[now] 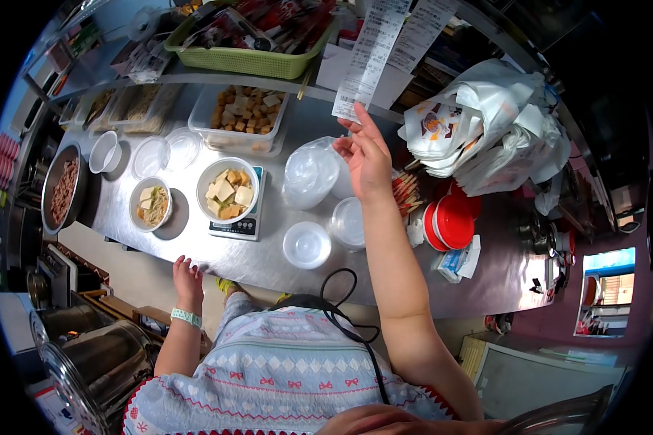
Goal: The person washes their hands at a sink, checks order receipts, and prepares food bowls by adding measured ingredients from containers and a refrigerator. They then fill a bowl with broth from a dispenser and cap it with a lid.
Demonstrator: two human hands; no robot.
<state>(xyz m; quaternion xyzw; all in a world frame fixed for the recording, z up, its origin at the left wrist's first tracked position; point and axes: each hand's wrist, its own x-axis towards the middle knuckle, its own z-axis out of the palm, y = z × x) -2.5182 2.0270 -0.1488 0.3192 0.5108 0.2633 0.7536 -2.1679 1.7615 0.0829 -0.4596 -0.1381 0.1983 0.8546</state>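
My right hand (368, 156) is raised over the steel table, fingers apart and holding nothing. Its fingertips are at the lower end of a printed receipt (370, 61); I cannot tell if they touch it. My left hand (187, 279) hangs at the table's front edge, fingers loosely bent and apart, with nothing seen in it. Nearest to it is a white bowl (151, 204) with noodles and tofu pieces. Another bowl of tofu cubes (228, 190) sits on a digital scale (237, 228). A clear plastic bag (308, 174) lies just left of my right hand.
Empty plastic tubs (307, 245) stand at the table's front. Behind are a tub of tofu (245, 116) and a green basket (247, 61) on the shelf. A metal bowl of meat (65, 185) is far left. White carrier bags (486, 123) hang right, above red lids (453, 222).
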